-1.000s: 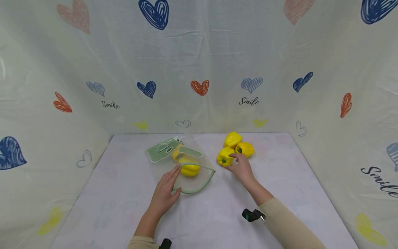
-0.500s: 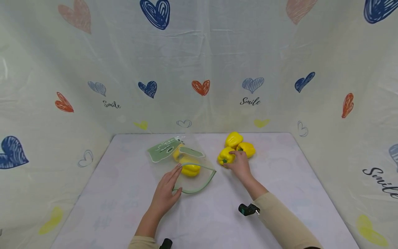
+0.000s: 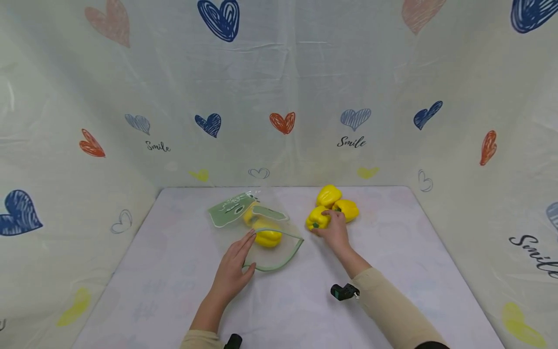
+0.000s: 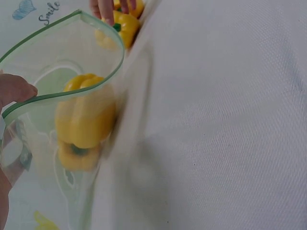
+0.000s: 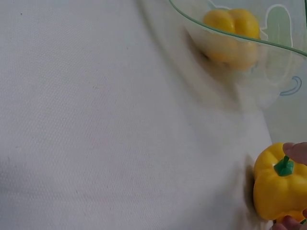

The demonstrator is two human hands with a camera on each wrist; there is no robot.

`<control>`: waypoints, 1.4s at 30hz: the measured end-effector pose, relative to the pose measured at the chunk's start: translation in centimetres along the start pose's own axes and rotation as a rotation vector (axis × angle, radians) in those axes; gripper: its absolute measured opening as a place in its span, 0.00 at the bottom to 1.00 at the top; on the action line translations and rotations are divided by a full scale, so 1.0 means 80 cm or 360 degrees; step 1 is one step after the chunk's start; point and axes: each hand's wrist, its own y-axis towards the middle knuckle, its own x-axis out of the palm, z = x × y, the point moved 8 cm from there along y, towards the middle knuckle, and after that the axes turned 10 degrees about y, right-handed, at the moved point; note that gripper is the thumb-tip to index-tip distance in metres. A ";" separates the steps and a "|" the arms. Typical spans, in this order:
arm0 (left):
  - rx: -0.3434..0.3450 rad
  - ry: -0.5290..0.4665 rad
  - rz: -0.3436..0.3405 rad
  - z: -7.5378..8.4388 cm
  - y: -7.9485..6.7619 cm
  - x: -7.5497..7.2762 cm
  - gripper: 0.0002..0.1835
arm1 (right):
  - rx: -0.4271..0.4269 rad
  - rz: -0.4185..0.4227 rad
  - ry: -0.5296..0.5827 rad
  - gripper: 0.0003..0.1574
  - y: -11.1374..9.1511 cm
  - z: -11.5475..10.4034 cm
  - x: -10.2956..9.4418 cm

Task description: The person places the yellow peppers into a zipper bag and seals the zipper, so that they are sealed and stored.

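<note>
Fingers of the L hand [image 3: 231, 271] are held straight and close together, thumb set apart; the far rim of the clear bag [image 3: 283, 249] is touched by the fingertips, the near rim by the thumb, w/ the mouth spread b/w them. By the R hand [image 3: 334, 235] the nearest loose pepper [image 3: 317, 219] is gripped, fingers curled over its top, thumb by its green stem [image 5: 284, 166].

Five yellow peppers are counted in all: two in the bag, left of the R hand, i.e. a near bagged pepper [image 3: 267, 235] and a far bagged pepper [image 3: 248, 213]; three bunched farther right on the table [image 3: 183, 291], incl. a far pepper [image 3: 329, 195] and a right pepper [image 3: 349, 209]. One bag and two black wrist devices are seen too, the R device [image 3: 344, 292] and the L device [image 3: 234, 341], the latter cut off at the near edge.

The far bagged pepper is partly covered by green print and blurred by film; it is prob. touching its neighbour. Part of the right pepper is hidden by the R hand. In each wrist view, most of that wrist's hand is cut off at the edge.
</note>
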 end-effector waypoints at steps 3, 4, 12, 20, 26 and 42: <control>-0.0012 0.0000 -0.0014 0.000 0.000 0.000 0.45 | 0.0019 0.0013 0.0009 0.38 0.000 0.002 0.001; -0.0011 0.0000 -0.0013 0.000 0.000 0.000 0.45 | 0.0028 0.0014 0.0014 0.38 0.000 0.003 0.001; 0.0017 0.0001 0.0015 0.001 0.001 -0.001 0.45 | 0.0061 0.0016 0.0025 0.40 0.000 0.005 0.004; 0.0011 -0.0005 0.0008 0.002 0.001 -0.002 0.45 | 0.0056 0.0028 0.0104 0.40 -0.002 0.006 0.004; 0.0022 -0.0013 0.0019 0.003 0.001 -0.004 0.45 | 0.0055 0.0032 0.0163 0.38 -0.005 0.008 0.003; 0.0037 0.0002 0.0033 0.002 0.000 -0.004 0.45 | 0.0135 -0.0034 0.0260 0.37 -0.008 0.020 -0.005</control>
